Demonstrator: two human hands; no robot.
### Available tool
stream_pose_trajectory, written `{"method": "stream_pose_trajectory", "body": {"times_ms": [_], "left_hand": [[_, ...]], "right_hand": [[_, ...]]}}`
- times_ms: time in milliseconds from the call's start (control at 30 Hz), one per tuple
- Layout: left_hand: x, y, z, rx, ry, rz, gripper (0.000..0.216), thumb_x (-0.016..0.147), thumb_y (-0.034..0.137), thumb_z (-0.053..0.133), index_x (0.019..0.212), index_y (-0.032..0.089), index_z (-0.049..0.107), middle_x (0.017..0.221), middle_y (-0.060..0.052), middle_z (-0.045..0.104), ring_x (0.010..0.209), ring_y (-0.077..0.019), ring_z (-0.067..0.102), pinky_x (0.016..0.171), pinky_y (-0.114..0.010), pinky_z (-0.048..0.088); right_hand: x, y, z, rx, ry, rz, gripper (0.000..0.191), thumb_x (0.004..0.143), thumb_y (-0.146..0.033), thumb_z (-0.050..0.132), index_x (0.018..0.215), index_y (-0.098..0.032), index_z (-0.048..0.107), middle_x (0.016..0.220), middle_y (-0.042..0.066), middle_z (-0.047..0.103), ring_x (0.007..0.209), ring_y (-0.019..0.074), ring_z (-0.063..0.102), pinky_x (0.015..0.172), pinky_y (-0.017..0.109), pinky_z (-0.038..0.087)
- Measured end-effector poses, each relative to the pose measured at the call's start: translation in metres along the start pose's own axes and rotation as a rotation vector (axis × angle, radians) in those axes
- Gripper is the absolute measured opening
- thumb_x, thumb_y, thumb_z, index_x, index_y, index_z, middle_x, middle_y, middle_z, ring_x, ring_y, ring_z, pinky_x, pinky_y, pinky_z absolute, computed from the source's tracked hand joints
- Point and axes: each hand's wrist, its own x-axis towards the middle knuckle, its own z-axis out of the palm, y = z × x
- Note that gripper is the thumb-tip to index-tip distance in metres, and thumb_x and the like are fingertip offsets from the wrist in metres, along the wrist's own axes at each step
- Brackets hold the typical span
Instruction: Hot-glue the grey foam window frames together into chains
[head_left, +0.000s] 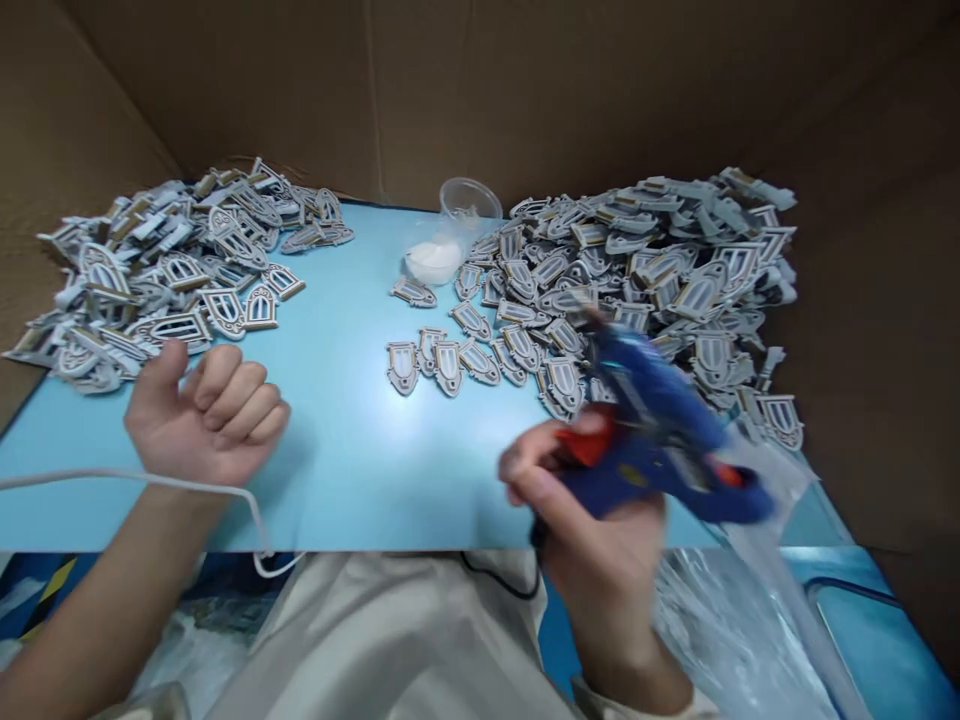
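Observation:
My right hand grips the handle of a blue hot glue gun with a red trigger; both are a little blurred. The nozzle points up and away, toward the right pile. My left hand is a closed fist, palm side up, just in front of the left pile of arched window-shaped pieces; nothing shows in it. Several similar pieces lie apart in the middle, next to the large right pile of pieces.
At the back stand a small tub with white contents and a clear round container. Cardboard walls enclose the blue tabletop. A white cable crosses my left wrist. Clear plastic bags lie at the lower right.

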Motion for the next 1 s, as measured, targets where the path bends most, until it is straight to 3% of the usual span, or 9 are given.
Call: {"method": "stream_pose_trajectory", "body": {"times_ms": [100, 167, 233, 300, 400, 533, 633, 800, 1000], "left_hand": [[0.002, 0.002, -0.024, 0.642, 0.035, 0.105, 0.048, 0.091, 0.053, 0.083, 0.062, 0.022, 0.062, 0.05, 0.003, 0.047, 0.043, -0.0112, 0.039, 0.04, -0.026, 0.029], [0.003, -0.005, -0.028, 1.086, 0.056, 0.149, 0.031, 0.082, 0.051, 0.091, 0.085, 0.023, 0.078, 0.071, -0.001, 0.066, 0.061, -0.0172, 0.056, 0.053, -0.027, 0.044], [0.009, -0.018, -0.023, 1.39, -0.017, 0.121, 0.058, 0.079, 0.061, 0.093, 0.123, 0.026, 0.08, 0.111, -0.008, 0.077, 0.095, -0.0288, 0.071, 0.081, -0.038, 0.06], [0.02, -0.034, -0.015, 1.548, -0.14, 0.089, 0.092, 0.082, 0.075, 0.086, 0.156, 0.026, 0.062, 0.156, -0.018, 0.063, 0.14, -0.0437, 0.06, 0.116, -0.058, 0.054], [0.044, -0.063, -0.002, 1.645, -0.222, 0.055, 0.121, 0.082, 0.087, 0.078, 0.175, 0.024, 0.034, 0.185, -0.026, 0.024, 0.17, -0.0554, 0.021, 0.132, -0.077, 0.028], [0.079, -0.101, 0.014, 1.641, -0.144, -0.096, 0.158, 0.067, 0.097, 0.081, 0.181, 0.015, 0.009, 0.185, -0.034, -0.012, 0.171, -0.061, -0.008, 0.133, -0.082, 0.018], [0.099, -0.12, 0.026, 1.614, -0.113, -0.156, 0.167, 0.061, 0.102, 0.079, 0.18, 0.01, 0.009, 0.184, -0.037, -0.012, 0.171, -0.0606, -0.01, 0.135, -0.08, 0.017], [0.115, -0.133, 0.049, 1.666, -0.142, -0.203, 0.146, 0.073, 0.097, 0.076, 0.177, 0.007, 0.027, 0.184, -0.038, -0.003, 0.17, -0.0596, -0.011, 0.134, -0.08, 0.016], [0.119, -0.137, 0.064, 1.698, -0.135, -0.239, 0.125, 0.084, 0.077, 0.082, 0.174, 0.005, 0.034, 0.184, -0.039, 0.001, 0.17, -0.0623, -0.008, 0.135, -0.078, 0.015]], "right_hand": [[-0.005, -0.018, -0.028, -0.108, 0.2, -0.115, 0.035, 0.094, -0.011, 0.078, 0.118, -0.032, 0.063, 0.084, -0.002, 0.072, 0.073, 0.0166, 0.066, 0.067, 0.029, 0.054], [-0.005, -0.024, -0.038, -0.163, 0.243, -0.141, 0.034, 0.093, -0.012, 0.078, 0.118, -0.031, 0.064, 0.082, -0.001, 0.069, 0.073, 0.0185, 0.065, 0.067, 0.032, 0.054], [-0.003, -0.023, -0.046, -0.208, 0.234, -0.147, 0.03, 0.093, -0.015, 0.079, 0.114, -0.03, 0.065, 0.078, -0.002, 0.066, 0.071, 0.019, 0.063, 0.067, 0.033, 0.053], [0.004, -0.016, -0.052, -0.256, 0.191, -0.137, 0.024, 0.094, -0.019, 0.08, 0.11, -0.029, 0.065, 0.072, -0.004, 0.063, 0.066, 0.0182, 0.062, 0.065, 0.033, 0.052], [0.019, 0.0, -0.062, -0.318, 0.109, -0.086, 0.019, 0.097, -0.025, 0.081, 0.105, -0.027, 0.064, 0.068, -0.005, 0.064, 0.061, 0.0167, 0.061, 0.063, 0.033, 0.051], [0.045, 0.015, -0.067, -0.374, 0.037, -0.051, 0.022, 0.094, -0.028, 0.084, 0.106, -0.025, 0.066, 0.083, 0.001, 0.074, 0.07, 0.0173, 0.067, 0.066, 0.032, 0.055], [0.066, 0.016, -0.063, -0.409, -0.026, -0.04, 0.022, 0.094, -0.033, 0.083, 0.106, -0.024, 0.068, 0.096, 0.005, 0.078, 0.072, 0.0169, 0.068, 0.068, 0.032, 0.057], [0.099, 0.016, -0.047, -0.317, -0.135, 0.06, 0.026, 0.094, -0.041, 0.083, 0.103, -0.022, 0.066, 0.088, 0.003, 0.076, 0.065, 0.0153, 0.066, 0.064, 0.031, 0.056], [0.114, 0.035, -0.042, -0.187, -0.204, 0.211, 0.037, 0.088, -0.046, 0.086, 0.102, -0.022, 0.063, 0.09, 0.003, 0.076, 0.063, 0.0143, 0.063, 0.066, 0.033, 0.058]]}}
